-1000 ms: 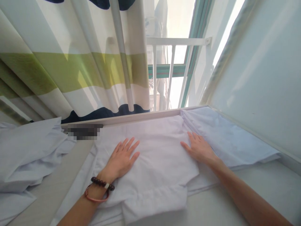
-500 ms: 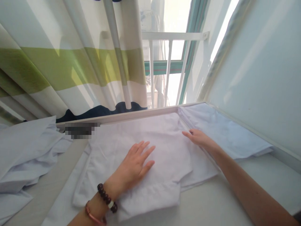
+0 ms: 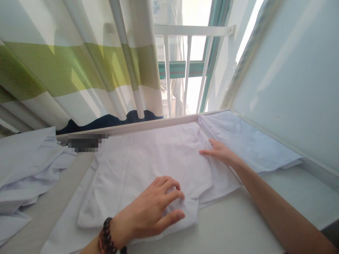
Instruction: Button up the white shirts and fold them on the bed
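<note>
**1. State**
- Left hand (image 3: 150, 211): grip narrow. Fingers are curled w/ thumb below, bunching the near right corner of the white folded cotton garment (image 3: 148, 162).
- Right hand (image 3: 219, 153): grip wide and holding nothing. Palm is down, fingers straight, pressing the garment's right edge.
- Garment pos.: flat on the pale grey bench (image 3: 238, 222), centre. It sits just beside the pale blue folded cloth (image 3: 251, 141) on the right, and well apart from the crumpled white cloth pile (image 3: 26, 165) on the left.

**2. Faults likely from here (judgement)**
- Creasing: fabric gathered under the left grip probably sets wrinkles into the smoothed top layer.
- Layer slip: only one edge is pinned. A pull at the corner may slide the upper fold over the wider layer beneath, so the edges go out of line.
- Cloth drag: the right fingertips lie close to the blue cloth's border, so a sideways sweep could catch it.
- Snag: the dark bead bracelet (image 3: 107, 234) on the left wrist rides near the fabric and may hook a hem.

**3. Markings**
- No brand, tag or print is legible on any cloth.
- The pixelated grey patch (image 3: 86, 142) by the far rail hides whatever is there.
- Striped green, white and navy curtain (image 3: 79, 70): pattern only, no text.
</note>
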`<state>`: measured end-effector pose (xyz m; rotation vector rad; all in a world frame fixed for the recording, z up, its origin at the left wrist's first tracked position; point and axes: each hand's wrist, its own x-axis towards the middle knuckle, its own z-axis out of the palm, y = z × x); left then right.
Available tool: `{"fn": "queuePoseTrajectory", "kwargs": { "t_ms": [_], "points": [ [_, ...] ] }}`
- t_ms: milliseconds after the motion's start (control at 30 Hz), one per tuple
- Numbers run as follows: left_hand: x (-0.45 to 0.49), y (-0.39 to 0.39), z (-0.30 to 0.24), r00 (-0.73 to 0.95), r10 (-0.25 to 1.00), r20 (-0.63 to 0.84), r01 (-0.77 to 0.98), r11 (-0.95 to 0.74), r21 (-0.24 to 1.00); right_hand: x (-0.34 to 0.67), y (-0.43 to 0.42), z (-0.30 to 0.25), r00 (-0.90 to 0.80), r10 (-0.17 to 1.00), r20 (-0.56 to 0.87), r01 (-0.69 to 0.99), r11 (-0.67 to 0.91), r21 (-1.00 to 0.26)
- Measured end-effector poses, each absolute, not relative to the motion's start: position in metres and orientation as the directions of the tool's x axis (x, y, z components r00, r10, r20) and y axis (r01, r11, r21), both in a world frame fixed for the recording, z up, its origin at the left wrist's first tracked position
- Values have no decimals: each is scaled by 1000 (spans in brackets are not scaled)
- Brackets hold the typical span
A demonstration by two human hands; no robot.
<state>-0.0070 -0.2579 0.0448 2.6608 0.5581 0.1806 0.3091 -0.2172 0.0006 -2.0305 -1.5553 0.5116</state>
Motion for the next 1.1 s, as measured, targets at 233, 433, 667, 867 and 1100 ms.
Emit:
{"fn": "queuePoseTrajectory", "kwargs": {
  "t_ms": [233, 433, 667, 867, 1100],
  "points": [
    [7, -258, 24, 915, 392, 92, 346, -882, 318, 302, -216, 4, 260, 964, -60, 733, -237, -637],
    [14, -259, 17, 914, 378, 150, 338, -911, 237, 303, -215, 13, 205, 975, -83, 690, -204, -695],
    [82, -281, 26, 879, 468, 94, 457, -882, 118, 311, -169, 31, 345, 932, -110, 594, -308, -743],
    [122, -287, -5, 837, 533, 125, 532, -845, 50, 313, -125, 41, 411, 890, -196, 483, -395, -781],
    [90, -290, -6, 921, 370, 121, 380, -922, -73, 316, -116, 23, 295, 903, -312, 369, -409, -834]
  ]
}}
